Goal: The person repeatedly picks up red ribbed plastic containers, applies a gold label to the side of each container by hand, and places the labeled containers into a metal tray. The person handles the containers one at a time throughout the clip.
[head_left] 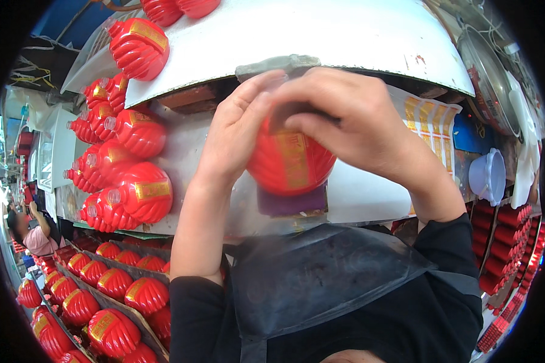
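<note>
Item: red ribbed bottle [289, 163] with a gold label, held at the near edge of the workbench [357, 199], above a purple pad [293, 202] that lay on the bench top.

Left hand [233, 133]: fingers curled narrowly against the left side and top of the bottle, thumb and fingertips meeting the other hand over a strip of clear film [278, 63].

Right hand [351, 118]: closed over the bottle's top and right shoulder, fingers bent tight and gripping it.

Both forearms rose from black sleeves; a dark apron [327, 272] hung below the bench edge.

Other stock: a cluster of like red bottles [124, 175] lying on their sides along the left end of the bench, caps pointing left. More red bottles [112, 284] stood in divided cardboard trays below the bench's left corner. One bottle [139, 48] rested on the white curved cover [321, 36] at the far side.

Also recorded: a pale plastic bowl [489, 175] beyond the right end, and another person [33, 233] at the far left.
</note>
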The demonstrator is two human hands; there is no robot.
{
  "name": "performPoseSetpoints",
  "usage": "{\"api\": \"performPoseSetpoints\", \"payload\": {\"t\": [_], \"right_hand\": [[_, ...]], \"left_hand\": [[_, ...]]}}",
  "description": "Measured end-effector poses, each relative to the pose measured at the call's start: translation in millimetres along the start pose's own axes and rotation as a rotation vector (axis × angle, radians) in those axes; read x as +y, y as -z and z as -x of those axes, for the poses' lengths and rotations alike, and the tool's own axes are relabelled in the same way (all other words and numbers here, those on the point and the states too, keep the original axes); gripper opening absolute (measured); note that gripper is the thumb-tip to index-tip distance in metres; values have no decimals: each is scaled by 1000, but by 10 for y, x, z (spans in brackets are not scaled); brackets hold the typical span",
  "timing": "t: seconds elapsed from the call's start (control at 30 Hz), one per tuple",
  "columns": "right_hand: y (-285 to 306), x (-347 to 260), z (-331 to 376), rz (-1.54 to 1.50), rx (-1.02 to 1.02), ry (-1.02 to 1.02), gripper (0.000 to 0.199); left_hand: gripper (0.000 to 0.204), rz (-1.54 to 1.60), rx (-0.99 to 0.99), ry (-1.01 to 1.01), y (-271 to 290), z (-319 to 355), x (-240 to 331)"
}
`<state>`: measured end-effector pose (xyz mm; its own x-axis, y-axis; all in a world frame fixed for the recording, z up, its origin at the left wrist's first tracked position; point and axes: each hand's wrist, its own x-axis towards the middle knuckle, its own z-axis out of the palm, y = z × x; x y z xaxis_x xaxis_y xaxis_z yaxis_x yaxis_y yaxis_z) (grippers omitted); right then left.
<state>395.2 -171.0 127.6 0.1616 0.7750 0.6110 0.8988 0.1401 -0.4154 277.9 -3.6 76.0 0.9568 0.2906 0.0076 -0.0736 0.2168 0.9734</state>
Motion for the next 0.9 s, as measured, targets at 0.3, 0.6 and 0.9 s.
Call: {"api": "performPoseSetpoints", "payload": {"t": [0.3, 0.6, 0.9], "right_hand": [[-103, -42, 133, 232, -91, 305, 31], [-256, -264, 775, -57, 51, 209, 17], [-340, -290, 1059, -5, 90, 221, 13]], "left_hand": [[35, 213, 43, 125, 89, -53, -41], [35, 240, 123, 118, 143, -93, -143], [35, 214, 145, 112, 125, -79, -124]]}}
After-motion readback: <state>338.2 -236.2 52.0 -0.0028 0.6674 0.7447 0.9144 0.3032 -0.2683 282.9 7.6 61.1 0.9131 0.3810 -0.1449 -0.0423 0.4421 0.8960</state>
